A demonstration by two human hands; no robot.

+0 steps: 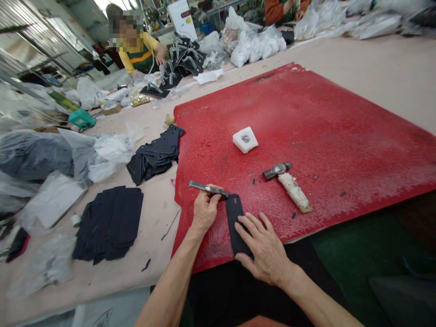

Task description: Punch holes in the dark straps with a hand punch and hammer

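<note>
My left hand (205, 210) is closed around a metal punch (199, 185), which lies nearly level with one end by the top of a dark strip (233, 210). That strip, flat on the red mat (327, 136), has rounded corners and a small slot near its far end. Spread over its lower part, my right hand (264, 247) presses with open fingers and grips nothing. To the right lies a ball-peen hammer (294, 193), its handle wrapped in whitish material. Beyond the hands sits a white block (245, 139) with a dark grey patch on top.
Left of the mat are a pile of dark cut pieces (158, 154) and a neater dark stack (109, 223). A thin metal tool (170, 223) lies near the mat's edge. Plastic bags (102, 154) crowd the left. Across the table sits a person in a yellow top (145, 52).
</note>
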